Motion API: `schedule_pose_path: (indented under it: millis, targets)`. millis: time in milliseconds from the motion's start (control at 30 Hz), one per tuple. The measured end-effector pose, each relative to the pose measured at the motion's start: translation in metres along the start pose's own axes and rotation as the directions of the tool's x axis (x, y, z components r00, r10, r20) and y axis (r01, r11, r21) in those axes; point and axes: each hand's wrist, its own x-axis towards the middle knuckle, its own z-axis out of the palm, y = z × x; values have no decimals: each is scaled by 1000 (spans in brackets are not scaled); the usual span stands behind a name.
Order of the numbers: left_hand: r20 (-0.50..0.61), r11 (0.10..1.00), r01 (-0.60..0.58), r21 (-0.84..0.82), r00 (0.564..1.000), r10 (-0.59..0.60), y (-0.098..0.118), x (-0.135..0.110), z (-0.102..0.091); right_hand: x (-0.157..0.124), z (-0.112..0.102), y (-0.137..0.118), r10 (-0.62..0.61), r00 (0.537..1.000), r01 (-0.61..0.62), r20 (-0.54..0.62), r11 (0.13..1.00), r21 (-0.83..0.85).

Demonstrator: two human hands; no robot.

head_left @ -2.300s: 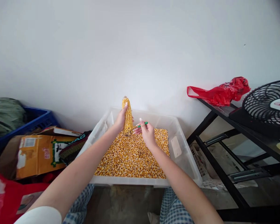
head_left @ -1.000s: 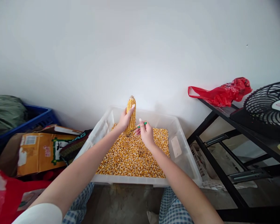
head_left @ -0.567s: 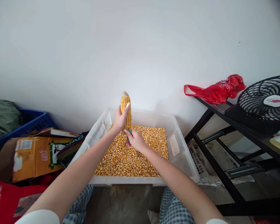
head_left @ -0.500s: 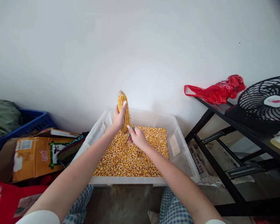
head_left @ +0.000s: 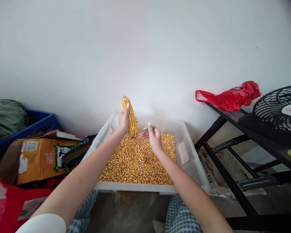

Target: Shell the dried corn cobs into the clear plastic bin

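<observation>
My left hand (head_left: 124, 121) is wrapped round a yellow corn cob (head_left: 129, 115), which stands almost upright with its lower end on the loose kernels (head_left: 138, 160). My right hand (head_left: 154, 139) is closed on a thin tool with a green handle (head_left: 149, 129), its tip pointing at the cob's lower end. Both hands are over the far part of a translucent plastic tub (head_left: 195, 171) filled with kernels.
A cardboard box (head_left: 40, 158) and a blue crate (head_left: 36, 124) lie at the left. At the right a black metal rack (head_left: 235, 184) carries a red plastic bag (head_left: 229, 95) and a black fan (head_left: 278, 111). A white wall stands behind the tub.
My right hand has swung back to the right of the cob, the green tool now lying level. The cob has tilted slightly to the left in my left hand.
</observation>
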Motion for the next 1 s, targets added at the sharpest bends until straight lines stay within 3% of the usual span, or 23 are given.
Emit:
schedule_pose_path:
  millis: [367, 833, 933, 1000]
  targets:
    - [17, 1000, 2, 1, 1000, -2, 1, -2, 2, 1, -1, 3, 7, 1000, -7, -8, 1000, 14]
    - [45, 982, -137, 133, 990, 132, 4, -18, 10, 6, -3, 8, 124, 992, -125, 23, 989, 74]
    - [76, 968, -200, 153, 979, 190, 6, -25, 16, -2, 3, 19, 208, 971, -208, 117, 978, -9]
    - [68, 964, -225, 140, 974, 217, 8, -27, 19, -12, 13, 29, 289, 918, -260, 273, 956, -138]
